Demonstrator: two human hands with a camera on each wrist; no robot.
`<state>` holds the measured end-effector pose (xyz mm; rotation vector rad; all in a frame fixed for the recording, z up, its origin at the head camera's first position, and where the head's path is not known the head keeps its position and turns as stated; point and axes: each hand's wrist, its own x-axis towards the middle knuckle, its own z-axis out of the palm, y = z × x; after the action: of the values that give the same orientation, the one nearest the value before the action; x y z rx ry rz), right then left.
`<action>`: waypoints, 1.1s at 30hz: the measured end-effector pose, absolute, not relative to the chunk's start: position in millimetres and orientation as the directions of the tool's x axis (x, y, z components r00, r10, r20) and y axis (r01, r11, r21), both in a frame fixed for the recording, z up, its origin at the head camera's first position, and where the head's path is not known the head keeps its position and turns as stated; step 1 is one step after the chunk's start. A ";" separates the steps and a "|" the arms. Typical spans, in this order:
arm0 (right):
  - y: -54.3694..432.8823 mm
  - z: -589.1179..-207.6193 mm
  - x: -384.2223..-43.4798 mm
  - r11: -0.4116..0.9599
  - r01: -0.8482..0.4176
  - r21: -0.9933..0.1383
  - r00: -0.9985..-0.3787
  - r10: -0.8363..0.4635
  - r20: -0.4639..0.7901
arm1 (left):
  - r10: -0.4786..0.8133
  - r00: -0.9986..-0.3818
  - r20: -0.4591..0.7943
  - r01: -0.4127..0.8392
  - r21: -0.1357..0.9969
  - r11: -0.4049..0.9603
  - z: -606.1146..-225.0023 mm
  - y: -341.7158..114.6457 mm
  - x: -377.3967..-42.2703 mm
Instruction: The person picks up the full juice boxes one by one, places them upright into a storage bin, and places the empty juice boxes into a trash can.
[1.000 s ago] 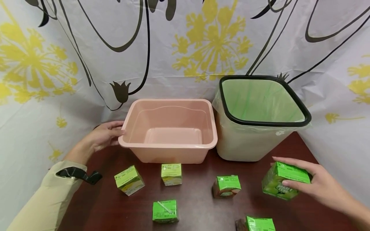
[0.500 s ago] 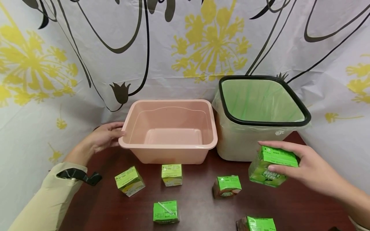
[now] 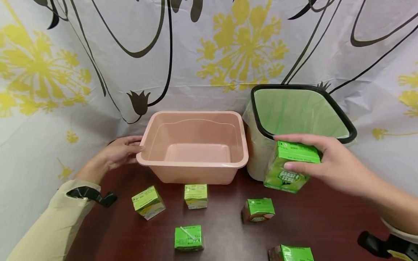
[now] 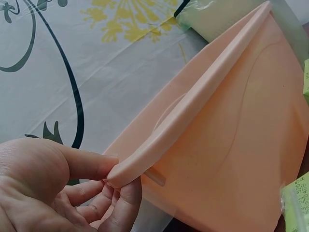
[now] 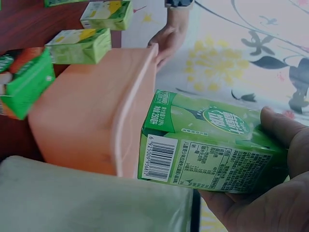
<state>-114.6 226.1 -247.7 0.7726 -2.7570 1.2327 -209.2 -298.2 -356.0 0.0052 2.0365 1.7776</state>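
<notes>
A pink plastic basin (image 3: 192, 174) stands at the back of the table, and its inside shows bare. My left hand (image 3: 119, 154) pinches the basin's left rim between thumb and fingers, plain in the left wrist view at the rim's corner (image 4: 128, 171). In my right hand (image 3: 339, 170) is a green juice box (image 3: 287, 174), gripped near its top and held in the air before the bin. The right wrist view shows the carton's barcode side (image 5: 207, 154). Where the fingers lie behind the carton is hidden in the head view.
A lined bin (image 3: 256, 156) with a black rim stands right of the basin. Two yellow-green cartons (image 3: 196, 195) (image 3: 148, 203) sit before the basin. Closer in are a carton with a straw (image 3: 188, 237), a brown-and-green carton (image 3: 258, 210) and another carton (image 3: 292, 253) at the bottom edge.
My right hand has carried the green juice box up and to the left, from the table's right side to in front of the bin. The left hand keeps its hold on the rim.
</notes>
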 end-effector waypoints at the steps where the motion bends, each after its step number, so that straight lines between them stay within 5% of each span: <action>1: 222.5 -244.3 -117.2 0.573 -0.449 -0.686 -0.876 -0.433 0.211 | 0.282 -0.905 -0.318 -0.276 0.944 0.179 -356.3 -298.7 -209.3; 33: 92.8 -194.6 -243.1 0.547 -0.331 -0.769 -0.870 -0.493 0.024 | 0.241 -0.901 -0.360 -0.330 0.931 0.156 -351.0 -293.8 -208.7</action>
<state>-243.1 92.8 -194.6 0.7910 -2.9312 1.3872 -208.7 -293.8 -351.0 -0.0852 2.0132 1.7943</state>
